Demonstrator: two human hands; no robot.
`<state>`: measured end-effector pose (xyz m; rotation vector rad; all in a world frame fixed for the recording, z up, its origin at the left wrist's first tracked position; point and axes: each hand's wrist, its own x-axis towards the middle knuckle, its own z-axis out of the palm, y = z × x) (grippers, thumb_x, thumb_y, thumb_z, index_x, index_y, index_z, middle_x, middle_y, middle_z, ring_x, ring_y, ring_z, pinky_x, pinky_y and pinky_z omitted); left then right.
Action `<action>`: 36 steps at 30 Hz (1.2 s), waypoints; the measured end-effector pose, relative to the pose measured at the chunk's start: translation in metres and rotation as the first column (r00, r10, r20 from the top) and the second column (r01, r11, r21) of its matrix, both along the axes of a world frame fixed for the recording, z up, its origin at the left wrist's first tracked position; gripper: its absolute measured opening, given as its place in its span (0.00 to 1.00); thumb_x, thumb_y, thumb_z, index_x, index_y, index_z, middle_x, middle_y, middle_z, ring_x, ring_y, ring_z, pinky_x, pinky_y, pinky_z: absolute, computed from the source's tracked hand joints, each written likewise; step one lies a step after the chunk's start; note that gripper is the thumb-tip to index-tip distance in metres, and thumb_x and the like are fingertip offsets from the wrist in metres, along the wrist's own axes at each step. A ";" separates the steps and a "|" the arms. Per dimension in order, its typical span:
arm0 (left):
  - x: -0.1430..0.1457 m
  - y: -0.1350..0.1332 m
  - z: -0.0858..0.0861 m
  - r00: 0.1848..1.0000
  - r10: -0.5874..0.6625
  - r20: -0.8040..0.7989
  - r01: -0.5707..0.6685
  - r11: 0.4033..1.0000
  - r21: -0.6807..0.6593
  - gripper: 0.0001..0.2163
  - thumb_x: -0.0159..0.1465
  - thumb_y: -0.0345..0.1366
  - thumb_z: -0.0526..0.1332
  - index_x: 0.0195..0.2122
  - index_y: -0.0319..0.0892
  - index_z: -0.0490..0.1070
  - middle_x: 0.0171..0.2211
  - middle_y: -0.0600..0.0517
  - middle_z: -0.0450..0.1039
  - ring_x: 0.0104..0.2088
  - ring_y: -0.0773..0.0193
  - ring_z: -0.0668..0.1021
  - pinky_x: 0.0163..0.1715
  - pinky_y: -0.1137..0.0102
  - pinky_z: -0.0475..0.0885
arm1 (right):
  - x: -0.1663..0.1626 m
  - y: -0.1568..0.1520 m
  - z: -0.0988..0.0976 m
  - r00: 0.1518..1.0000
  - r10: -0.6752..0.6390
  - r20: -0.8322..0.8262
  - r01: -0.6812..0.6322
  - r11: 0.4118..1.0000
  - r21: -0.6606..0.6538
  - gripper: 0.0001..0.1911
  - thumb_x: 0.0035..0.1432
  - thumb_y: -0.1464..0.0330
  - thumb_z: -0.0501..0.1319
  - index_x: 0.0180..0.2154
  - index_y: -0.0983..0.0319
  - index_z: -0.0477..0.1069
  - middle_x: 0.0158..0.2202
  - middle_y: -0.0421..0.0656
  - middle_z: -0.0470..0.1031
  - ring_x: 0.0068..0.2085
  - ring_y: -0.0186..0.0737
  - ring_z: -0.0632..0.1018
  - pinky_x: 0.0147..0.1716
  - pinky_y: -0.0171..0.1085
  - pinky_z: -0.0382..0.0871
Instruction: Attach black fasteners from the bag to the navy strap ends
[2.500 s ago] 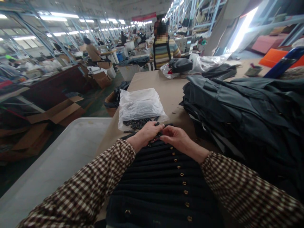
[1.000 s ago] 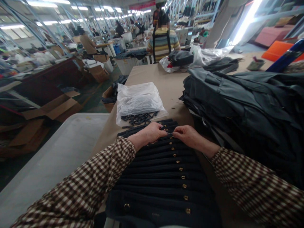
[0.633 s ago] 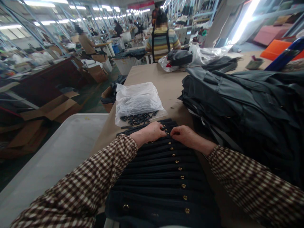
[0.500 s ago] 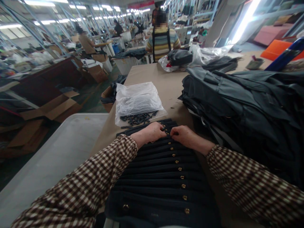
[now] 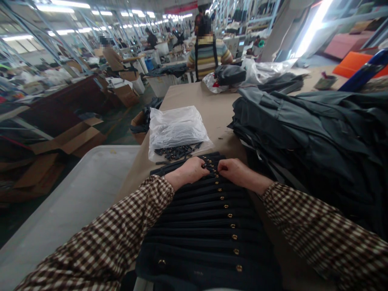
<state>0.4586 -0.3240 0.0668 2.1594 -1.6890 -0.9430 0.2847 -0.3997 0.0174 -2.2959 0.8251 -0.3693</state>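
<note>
Our left hand and right hand sit knuckle to knuckle at the far end of a row of overlapped dark straps lying on the table in front of us. Each hand has its fingers curled tight, pinching the far strap beside its gold fitting. Just beyond lie small dark parts spilling from a clear plastic bag, and a heap of dark material rises to our right.
</note>
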 end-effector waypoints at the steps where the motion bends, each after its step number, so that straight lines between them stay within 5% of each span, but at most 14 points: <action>1: 0.000 0.002 0.002 0.999 0.024 -0.026 -0.024 1.000 -0.002 0.08 0.53 0.35 0.61 0.20 0.40 0.65 0.15 0.58 0.61 0.15 0.73 0.63 0.15 0.76 0.54 | 0.000 0.002 0.002 0.998 -0.017 0.065 0.018 1.000 -0.012 0.08 0.51 0.79 0.58 0.27 0.63 0.73 0.25 0.37 0.72 0.27 0.32 0.70 0.28 0.31 0.58; 4: -0.002 0.008 0.009 0.983 0.093 -0.156 -0.094 0.996 0.002 0.08 0.60 0.40 0.56 0.28 0.41 0.66 0.16 0.59 0.60 0.14 0.72 0.64 0.14 0.76 0.57 | 0.003 0.015 0.007 0.933 -0.057 0.354 0.012 0.992 0.127 0.04 0.53 0.72 0.60 0.29 0.62 0.74 0.26 0.38 0.73 0.28 0.33 0.71 0.29 0.32 0.61; 7: -0.010 0.011 0.014 0.868 0.201 -0.453 -0.230 0.973 -0.009 0.07 0.62 0.39 0.55 0.30 0.42 0.64 0.17 0.59 0.59 0.13 0.73 0.63 0.10 0.77 0.55 | 0.013 0.032 0.013 0.812 -0.149 0.565 -0.135 0.893 0.429 0.08 0.48 0.65 0.65 0.32 0.62 0.75 0.29 0.39 0.76 0.31 0.36 0.74 0.33 0.34 0.67; 10: -0.020 0.011 0.015 0.721 0.228 -0.654 -0.348 0.936 -0.057 0.07 0.62 0.36 0.57 0.27 0.41 0.62 0.18 0.59 0.60 0.13 0.74 0.63 0.08 0.78 0.53 | 0.025 0.047 0.018 0.714 -0.292 0.636 -0.202 0.784 0.587 0.13 0.46 0.62 0.67 0.33 0.62 0.75 0.31 0.40 0.77 0.31 0.37 0.76 0.34 0.35 0.70; 14: -0.030 0.011 0.016 0.644 0.213 -0.735 -0.424 0.899 -0.110 0.08 0.63 0.34 0.56 0.27 0.42 0.60 0.17 0.59 0.60 0.12 0.73 0.64 0.07 0.79 0.54 | 0.033 0.056 0.022 0.637 -0.422 0.644 -0.135 0.762 0.633 0.13 0.48 0.60 0.68 0.32 0.63 0.75 0.26 0.40 0.74 0.25 0.34 0.73 0.27 0.34 0.69; 19: -0.028 0.019 0.022 0.634 0.240 -0.735 -0.435 0.897 -0.083 0.08 0.64 0.35 0.56 0.28 0.42 0.59 0.18 0.59 0.60 0.12 0.74 0.64 0.07 0.79 0.53 | 0.020 0.045 0.026 0.616 -0.360 0.701 -0.034 0.876 0.480 0.11 0.58 0.60 0.60 0.33 0.61 0.67 0.30 0.40 0.74 0.28 0.34 0.74 0.28 0.33 0.70; 23: -0.027 0.028 0.024 0.596 0.284 -0.751 -0.382 0.923 0.047 0.09 0.63 0.37 0.58 0.29 0.42 0.60 0.18 0.60 0.58 0.12 0.74 0.63 0.07 0.79 0.51 | 0.000 0.031 0.024 0.816 -0.105 0.569 0.082 0.994 0.067 0.03 0.62 0.68 0.55 0.36 0.60 0.63 0.30 0.39 0.73 0.28 0.34 0.75 0.29 0.33 0.68; 27: -0.027 0.033 0.020 0.572 0.282 -0.770 -0.243 0.955 0.168 0.12 0.63 0.43 0.58 0.29 0.40 0.64 0.18 0.59 0.58 0.12 0.74 0.63 0.07 0.79 0.51 | -0.009 0.031 0.016 0.902 0.135 0.410 -0.011 0.957 -0.290 0.07 0.64 0.72 0.52 0.35 0.62 0.67 0.33 0.43 0.72 0.34 0.37 0.74 0.35 0.35 0.66; 31: -0.024 0.033 0.017 0.646 0.250 -0.721 -0.176 0.968 0.178 0.08 0.59 0.37 0.59 0.26 0.40 0.63 0.17 0.60 0.57 0.12 0.75 0.61 0.08 0.78 0.51 | -0.011 0.036 0.011 0.880 0.142 0.453 -0.031 0.969 -0.243 0.06 0.61 0.75 0.55 0.34 0.63 0.70 0.34 0.43 0.73 0.35 0.37 0.74 0.36 0.34 0.67; 36: -0.020 0.029 0.013 0.909 0.111 -0.402 -0.083 0.993 0.087 0.04 0.54 0.33 0.58 0.24 0.41 0.64 0.16 0.60 0.58 0.14 0.73 0.61 0.13 0.76 0.56 | -0.015 0.032 0.007 0.964 0.049 0.260 -0.067 0.996 0.058 0.08 0.54 0.77 0.61 0.35 0.62 0.76 0.32 0.39 0.77 0.32 0.35 0.76 0.33 0.32 0.66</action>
